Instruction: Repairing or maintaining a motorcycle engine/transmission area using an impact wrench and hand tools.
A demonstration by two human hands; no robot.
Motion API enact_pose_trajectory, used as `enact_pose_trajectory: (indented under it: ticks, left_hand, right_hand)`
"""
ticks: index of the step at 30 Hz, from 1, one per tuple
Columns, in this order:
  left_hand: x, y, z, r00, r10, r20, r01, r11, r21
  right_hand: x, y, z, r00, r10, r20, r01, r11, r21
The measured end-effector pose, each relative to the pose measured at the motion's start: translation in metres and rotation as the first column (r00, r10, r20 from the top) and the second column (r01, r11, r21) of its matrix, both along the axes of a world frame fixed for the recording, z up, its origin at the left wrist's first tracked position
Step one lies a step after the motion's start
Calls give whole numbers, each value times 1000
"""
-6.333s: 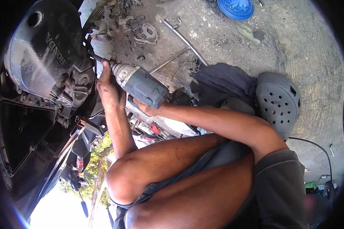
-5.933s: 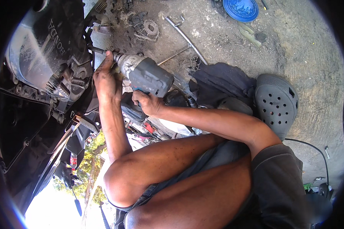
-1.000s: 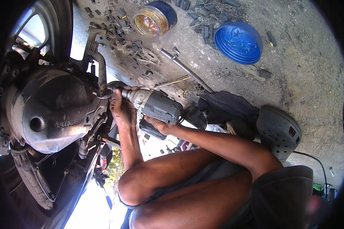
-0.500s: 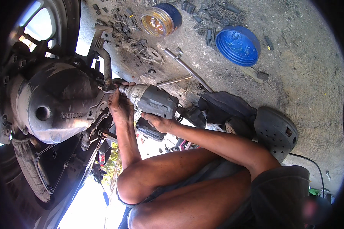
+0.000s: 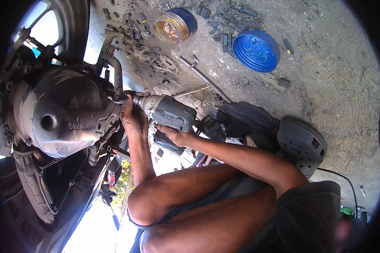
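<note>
My right hand (image 5: 176,135) is closed round the handle of a grey cordless impact wrench (image 5: 173,113), lying almost level. The wrench's nose points left at the foot of a worn kick-start lever (image 5: 117,76) on a motorcycle's engine cover (image 5: 71,114). My left hand (image 5: 134,116) is closed about the nose, right beside the lever's foot. Its thumb shows in front, and its fingertips come out above the nose. The joint between wrench and lever is hidden by this hand. Dirt and scuffed paint mark the cover.
On the rough ground lie an open jar of amber grease (image 5: 173,27), a blue lid (image 5: 256,50), a metal T-handle wrench (image 5: 204,79) and dark rubber scraps (image 5: 227,42). A wheel (image 5: 78,29) stands at upper left. My bent knees and a dark clog (image 5: 302,143) are close below and right.
The view has shifted slightly, so the jar, lid and clog sit a little further left. Both hands and the impact wrench keep the same place against the engine cover.
</note>
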State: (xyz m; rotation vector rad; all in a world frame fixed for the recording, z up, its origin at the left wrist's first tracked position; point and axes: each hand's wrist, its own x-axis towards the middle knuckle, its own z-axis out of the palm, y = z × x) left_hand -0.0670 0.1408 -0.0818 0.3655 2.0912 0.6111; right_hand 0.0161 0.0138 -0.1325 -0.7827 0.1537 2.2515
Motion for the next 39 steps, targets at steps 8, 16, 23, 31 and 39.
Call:
enact_pose_trajectory:
  ticks: [8,16,23,31,39]
  left_hand:
    - [1,-1,3,996,77,-36,-75,995,71]
    - [8,3,2,970,-34,-242,19,998,-64]
    - [11,1,1,929,-98,-357,65,993,-102]
    - [-19,-9,3,985,-100,-138,90,993,-77]
    - [-25,-7,22,980,8,201,-33,992,123]
  right_hand:
    - [6,6,4,897,97,-432,-233,933,-274]
    - [-11,6,8,874,-88,-479,-89,939,-334]
    - [-18,5,1,774,342,-533,-497,850,-175]
    - [-24,-8,3,792,180,-584,-354,914,-198]
    - [-31,3,-11,901,127,414,-360,753,552]
